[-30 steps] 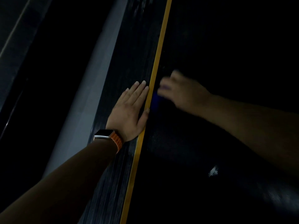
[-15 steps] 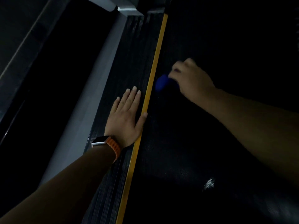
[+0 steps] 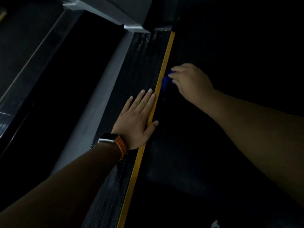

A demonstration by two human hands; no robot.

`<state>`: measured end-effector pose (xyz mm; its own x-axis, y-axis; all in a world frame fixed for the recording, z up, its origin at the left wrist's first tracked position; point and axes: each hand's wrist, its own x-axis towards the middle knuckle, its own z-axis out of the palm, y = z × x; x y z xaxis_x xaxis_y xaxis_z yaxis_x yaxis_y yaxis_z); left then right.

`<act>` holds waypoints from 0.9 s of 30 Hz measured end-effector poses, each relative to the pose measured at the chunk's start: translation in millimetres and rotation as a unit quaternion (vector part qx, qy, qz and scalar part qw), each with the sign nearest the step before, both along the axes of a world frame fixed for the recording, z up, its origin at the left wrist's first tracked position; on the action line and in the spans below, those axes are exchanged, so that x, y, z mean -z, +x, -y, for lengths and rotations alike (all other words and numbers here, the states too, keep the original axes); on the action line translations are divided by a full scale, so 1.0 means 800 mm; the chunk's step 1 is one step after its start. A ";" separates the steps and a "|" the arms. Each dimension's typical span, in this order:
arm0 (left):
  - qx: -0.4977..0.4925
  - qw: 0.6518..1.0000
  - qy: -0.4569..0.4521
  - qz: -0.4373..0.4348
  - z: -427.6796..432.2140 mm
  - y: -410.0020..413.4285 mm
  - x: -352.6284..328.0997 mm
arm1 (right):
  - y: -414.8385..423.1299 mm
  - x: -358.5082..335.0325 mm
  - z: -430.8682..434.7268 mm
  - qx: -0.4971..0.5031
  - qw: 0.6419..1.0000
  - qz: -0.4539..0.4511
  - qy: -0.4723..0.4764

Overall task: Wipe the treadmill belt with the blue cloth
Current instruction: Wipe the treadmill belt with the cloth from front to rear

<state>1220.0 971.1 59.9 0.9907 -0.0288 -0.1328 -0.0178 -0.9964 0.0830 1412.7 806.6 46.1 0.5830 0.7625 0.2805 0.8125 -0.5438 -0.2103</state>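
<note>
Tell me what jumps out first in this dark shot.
A yellow strip runs diagonally through the dark frame, between side rail and belt. The left hand, wearing an orange-strapped watch, lies flat on the rail beside it; just right of the strip, the right hand holds a blue cloth against the belt.

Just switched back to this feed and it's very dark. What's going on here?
A person is wiping a treadmill. The right hand holds the blue cloth on the belt, close beside the yellow strip. The left hand lies flat on the ribbed side rail, thumb across the strip, a watch on its wrist.
</note>
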 end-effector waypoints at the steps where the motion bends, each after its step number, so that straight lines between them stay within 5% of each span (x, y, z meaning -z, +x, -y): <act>1: 0.000 1.000 0.003 -0.001 0.000 -0.001 0.001 | -0.003 -0.004 -0.009 0.033 0.999 -0.016 0.000; 3: -0.002 1.000 0.002 -0.005 -0.001 0.001 0.001 | -0.035 -0.010 -0.008 0.019 0.999 -0.042 -0.003; 9: -0.002 1.000 0.001 -0.001 0.000 0.001 0.002 | -0.059 -0.008 0.045 -0.252 0.967 -0.018 -0.038; 11: -0.002 1.000 -0.004 0.001 0.000 0.002 0.001 | -0.008 -0.010 0.015 -0.203 0.975 0.035 -0.081; 15: 0.001 1.000 -0.004 0.005 -0.002 0.003 0.003 | 0.033 -0.012 -0.031 0.084 0.996 -0.013 -0.029; 20: 0.000 1.000 -0.010 0.005 -0.001 0.002 0.001 | -0.084 0.004 0.026 -0.110 0.991 -0.070 -0.003; 23: -0.001 1.000 -0.008 0.002 0.000 0.002 -0.001 | -0.060 -0.002 0.039 -0.205 0.977 -0.053 -0.028; 27: 0.000 1.000 -0.009 -0.001 0.001 0.004 -0.002 | 0.032 -0.013 -0.016 0.042 0.999 -0.025 -0.003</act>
<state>1223.0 970.5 61.3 0.9904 -0.0320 -0.1343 -0.0184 -0.9947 0.1009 1438.2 819.6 56.3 0.6583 0.7121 0.2442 0.7523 -0.6110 -0.2464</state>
